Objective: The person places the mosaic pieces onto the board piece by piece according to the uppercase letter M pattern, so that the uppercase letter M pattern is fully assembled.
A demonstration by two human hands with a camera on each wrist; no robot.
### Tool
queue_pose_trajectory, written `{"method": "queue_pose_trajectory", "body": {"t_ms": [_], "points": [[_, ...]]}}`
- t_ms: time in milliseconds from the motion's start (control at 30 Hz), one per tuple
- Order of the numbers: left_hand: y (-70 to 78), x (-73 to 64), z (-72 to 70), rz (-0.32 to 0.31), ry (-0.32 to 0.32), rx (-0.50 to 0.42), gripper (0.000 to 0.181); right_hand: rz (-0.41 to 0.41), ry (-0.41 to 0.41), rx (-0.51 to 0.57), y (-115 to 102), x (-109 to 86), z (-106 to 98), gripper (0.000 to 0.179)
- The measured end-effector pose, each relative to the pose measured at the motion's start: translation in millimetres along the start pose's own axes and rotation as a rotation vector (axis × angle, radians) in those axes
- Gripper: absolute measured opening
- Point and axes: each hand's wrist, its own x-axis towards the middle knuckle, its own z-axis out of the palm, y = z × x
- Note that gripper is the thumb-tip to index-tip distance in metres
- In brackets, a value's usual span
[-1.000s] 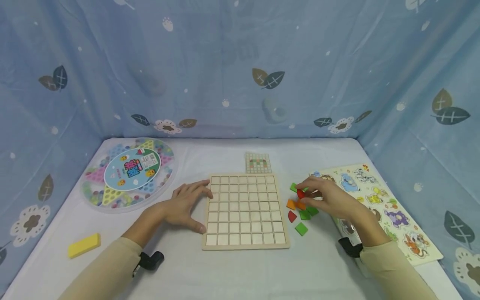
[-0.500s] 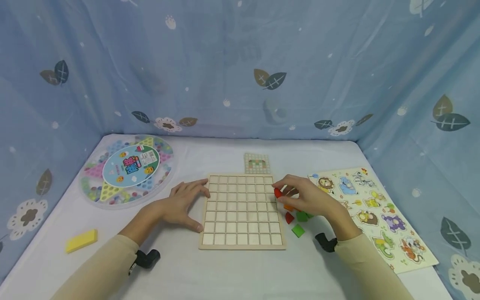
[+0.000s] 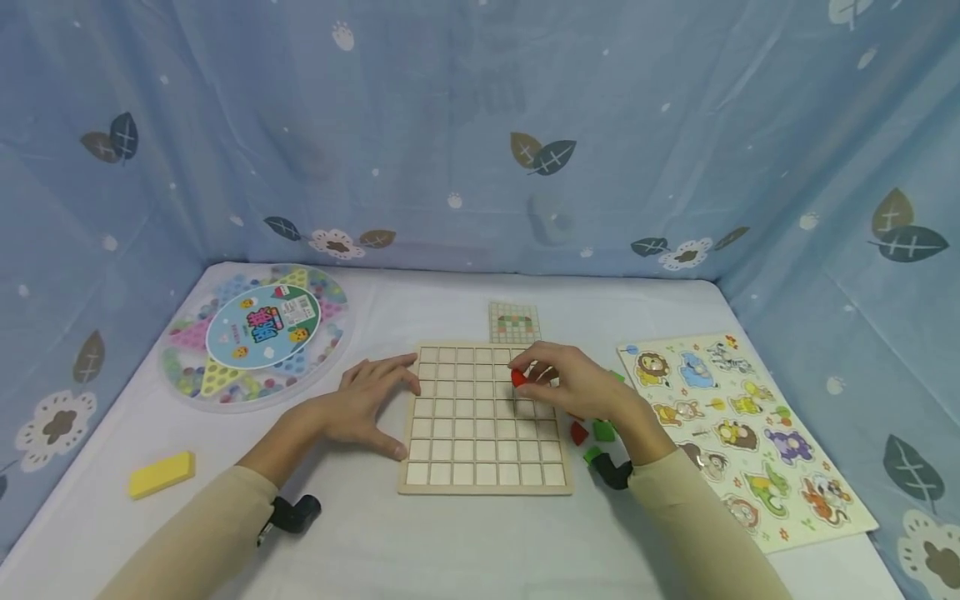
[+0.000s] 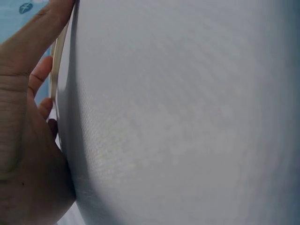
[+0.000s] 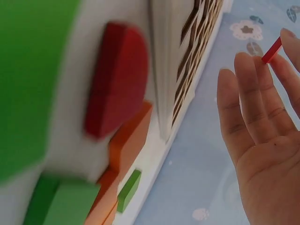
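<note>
A pale wooden grid board with rows of square cells lies in the middle of the table. My left hand rests at the board's left edge, thumb and fingers spread and touching the frame. Over the board's right part, my right hand pinches a red quarter-round tile between thumb and forefinger; the right wrist view shows it as a thin red strip. Right of the board lie another red tile, green tiles and orange tiles, partly hidden by my right arm in the head view.
A small pattern card lies behind the board. An animal picture puzzle is at the right. At the left are a round marble-game box and a yellow block. Blue curtains surround the table.
My right hand has carried the red tile leftward from the loose pile to above the board's right columns. My left hand stays at the board's left edge.
</note>
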Motion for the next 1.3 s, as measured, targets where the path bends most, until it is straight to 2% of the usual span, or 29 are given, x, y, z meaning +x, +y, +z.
{"method": "queue_pose_trajectory", "body": {"t_ms": [333,733,1033,1300], "points": [[0.7,-0.8,1.3,-0.005,-0.005,0.010,0.083,0.034,-0.034,0.046,-4,20.1,10,0.034],[-0.1,-1.7,1.2,-0.026,0.006,-0.009,0.083,0.000,-0.038,-0.014,-17,46.7,24,0.032],[1.8,-3.0,-3.1,-0.037,0.012,-0.003,0.083,0.043,-0.015,0.030,-24,60.0,36,0.025],[5.4,-0.8,-1.4,-0.011,0.004,-0.010,0.082,0.099,-0.032,0.020,-28,69.0,48,0.022]]}}
